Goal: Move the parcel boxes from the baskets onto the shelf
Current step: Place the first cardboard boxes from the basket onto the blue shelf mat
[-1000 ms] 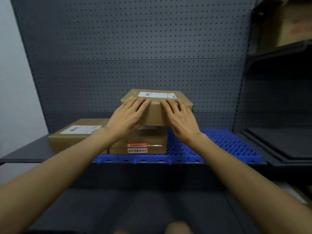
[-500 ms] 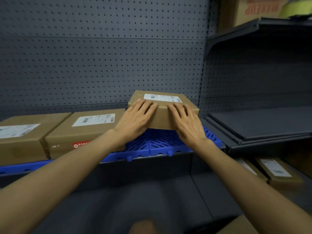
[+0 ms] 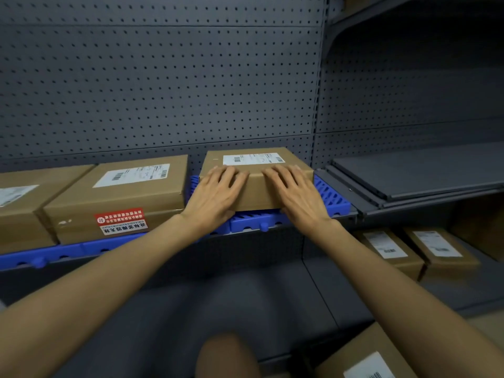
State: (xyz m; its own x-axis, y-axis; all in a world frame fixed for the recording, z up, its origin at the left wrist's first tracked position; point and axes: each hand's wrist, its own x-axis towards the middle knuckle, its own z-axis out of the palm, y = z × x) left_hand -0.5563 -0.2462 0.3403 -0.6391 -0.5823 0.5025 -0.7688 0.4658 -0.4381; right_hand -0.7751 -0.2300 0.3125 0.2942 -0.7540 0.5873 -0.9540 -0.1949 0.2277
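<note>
A person's left hand (image 3: 215,196) and right hand (image 3: 296,199) lie on the near face of a brown parcel box (image 3: 256,177) — fingers nearly straight, tips reaching over its top front edge just below the white shipping label (image 3: 252,159), neither hand curled round it. The box sits on a blue plastic grid mat (image 3: 331,196) at the right end of a dark shelf (image 3: 351,215) backed by grey pegboard (image 3: 163,77). Just to its left stands a second box (image 3: 120,197) bearing a red-and-white sticker (image 3: 121,221), with a third box (image 3: 19,205) beyond. Lower right, two more labelled boxes (image 3: 390,251) rest side by side on a lower level — another box (image 3: 365,356) shows at the bottom edge.
</note>
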